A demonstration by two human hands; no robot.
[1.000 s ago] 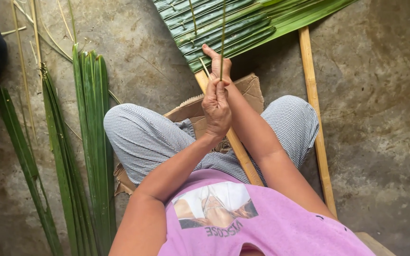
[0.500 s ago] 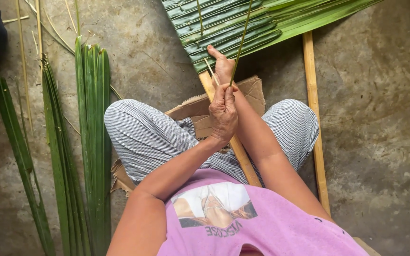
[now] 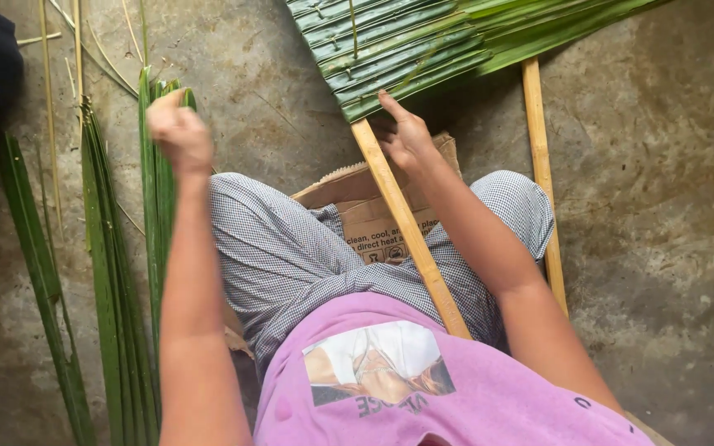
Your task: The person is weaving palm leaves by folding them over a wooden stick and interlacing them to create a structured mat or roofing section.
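A single head-worn camera looks steeply down over the seated person's lap (image 3: pixel 307 256) onto the concrete floor (image 3: pixel 663 206), close in, facing away from the body.

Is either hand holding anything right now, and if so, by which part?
Left hand is a blurred fist over the loose green leaves; whether it holds anything cannot be told. Right hand rests open at the woven leaf panel's lower edge, near the bamboo slat, gripping nothing.

Left hand (image 3: pixel 179 132): motion-blurred, grip unreadable. Leaf panel (image 3: pixel 423 41): cut by top edge. Cardboard (image 3: pixel 373 219): partly under legs.
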